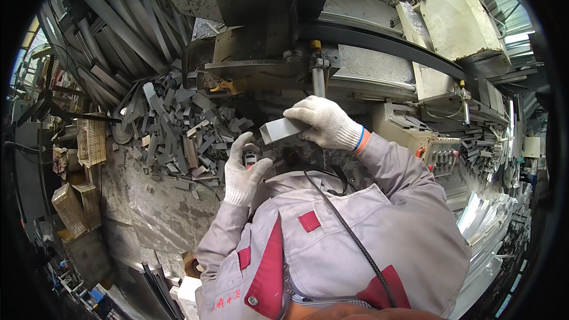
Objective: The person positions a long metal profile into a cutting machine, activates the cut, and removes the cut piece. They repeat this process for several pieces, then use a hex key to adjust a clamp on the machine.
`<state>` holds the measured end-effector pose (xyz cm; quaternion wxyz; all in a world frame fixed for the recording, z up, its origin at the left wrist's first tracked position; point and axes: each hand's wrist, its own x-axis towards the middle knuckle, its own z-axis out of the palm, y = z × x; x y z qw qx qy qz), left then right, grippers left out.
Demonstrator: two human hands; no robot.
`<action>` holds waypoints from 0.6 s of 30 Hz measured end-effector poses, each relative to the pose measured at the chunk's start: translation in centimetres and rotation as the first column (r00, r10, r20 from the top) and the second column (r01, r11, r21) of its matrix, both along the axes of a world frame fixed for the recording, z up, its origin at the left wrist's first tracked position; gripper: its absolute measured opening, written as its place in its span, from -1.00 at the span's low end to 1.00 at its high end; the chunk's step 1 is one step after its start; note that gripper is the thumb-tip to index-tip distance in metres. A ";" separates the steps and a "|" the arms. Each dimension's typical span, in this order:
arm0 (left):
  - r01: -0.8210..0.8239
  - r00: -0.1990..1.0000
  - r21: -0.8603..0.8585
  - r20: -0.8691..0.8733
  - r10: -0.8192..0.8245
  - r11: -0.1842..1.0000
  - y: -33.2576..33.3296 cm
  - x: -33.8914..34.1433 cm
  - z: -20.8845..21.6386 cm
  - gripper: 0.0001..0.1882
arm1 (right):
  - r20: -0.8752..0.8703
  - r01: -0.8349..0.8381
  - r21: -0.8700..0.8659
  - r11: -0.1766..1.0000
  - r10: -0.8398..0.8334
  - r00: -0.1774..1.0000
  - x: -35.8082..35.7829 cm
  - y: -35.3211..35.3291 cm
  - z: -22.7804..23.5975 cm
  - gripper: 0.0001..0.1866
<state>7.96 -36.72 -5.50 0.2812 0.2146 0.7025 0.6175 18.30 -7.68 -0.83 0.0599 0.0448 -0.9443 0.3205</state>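
A short, square-sided piece of grey metal profile (281,130) is held in my right hand (325,121), gloved in white with a blue cuff edge. Its pale cut end points left, toward my other hand. My left hand (242,175), also in a white glove, is curled with thumb and fingers around a small silver-and-red thing (251,159), whose kind I cannot make out. The two hands are close together in front of my chest, and a gap separates the metal piece from my left fingers.
A heap of short metal offcuts (184,124) covers the floor at left, below long metal strips (118,29). Ahead stands a machine with a long dark rail (391,44). A control box with knobs (441,153) is at right. Wicker-like baskets (90,141) stand far left.
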 end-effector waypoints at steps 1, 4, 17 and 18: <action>-0.044 0.999 -0.030 0.022 0.045 0.999 0.5 0.2 -0.1 -0.29 | -0.078 0.081 0.097 0.992 -0.074 0.994 -0.6 3.4 0.5 -0.27; -0.128 0.987 -0.080 0.091 0.135 0.989 0.4 0.4 -1.5 -0.43 | -0.286 0.332 0.311 0.891 -0.245 0.926 -4.1 14.9 1.7 -0.31; -0.406 0.890 -0.238 0.117 0.441 0.882 -2.4 6.6 -7.1 -0.60 | -0.270 0.423 0.581 0.696 -0.325 0.906 -13.9 30.0 -6.6 -0.49; -0.407 0.898 -0.240 0.073 0.435 0.881 -2.3 6.6 -7.1 -0.60 | -0.268 0.427 0.570 0.702 -0.332 0.904 -13.9 30.2 -6.8 -0.48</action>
